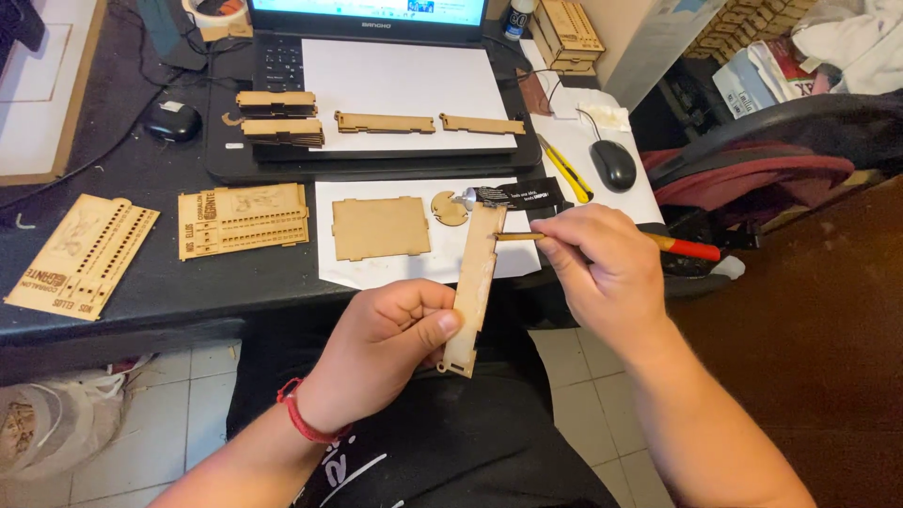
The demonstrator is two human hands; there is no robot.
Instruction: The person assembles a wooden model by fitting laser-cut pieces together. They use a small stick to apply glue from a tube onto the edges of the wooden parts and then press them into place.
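Note:
My left hand (390, 343) grips a long, narrow laser-cut wooden strip (475, 282), held upright over my lap at the desk's front edge. In my right hand (602, 263) is a thin brush with a red handle (691, 249); its tip touches the strip's upper right edge. Just behind the strip lies a black glue tube (513, 196) with a silver end, on white paper (423, 263). A flat rectangular wooden panel (380, 228) and a small round wooden piece (449, 209) rest on the same paper.
A laptop (376, 85) at the back carries white paper with several wooden strips (428, 122) and stacked parts (279, 118). Engraved slotted panels (243, 220) (83, 254) lie at left. A yellow cutter (564, 169), two mice (613, 163) (172, 120) and a chair (762, 150) at right.

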